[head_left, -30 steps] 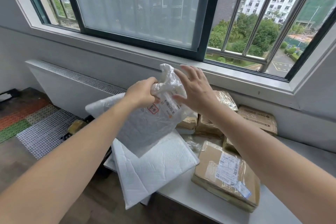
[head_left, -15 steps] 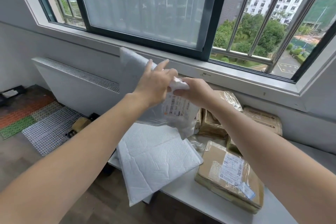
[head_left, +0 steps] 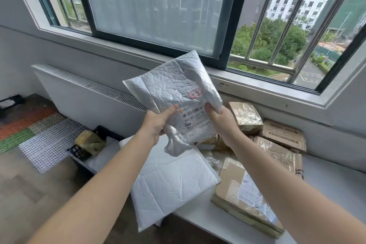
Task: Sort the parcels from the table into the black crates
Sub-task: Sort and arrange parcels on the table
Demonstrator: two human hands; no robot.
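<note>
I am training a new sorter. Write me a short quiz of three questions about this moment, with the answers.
1. True or false: the left hand and the right hand both grip the held parcel.
2. The black crate stands: A) left of the table; B) on the windowsill; C) right of the table.
3. Fill in: the flat padded parcel lying at the table's left end is ____ in colour.

Key: 1 true; 2 A; 3 white.
</note>
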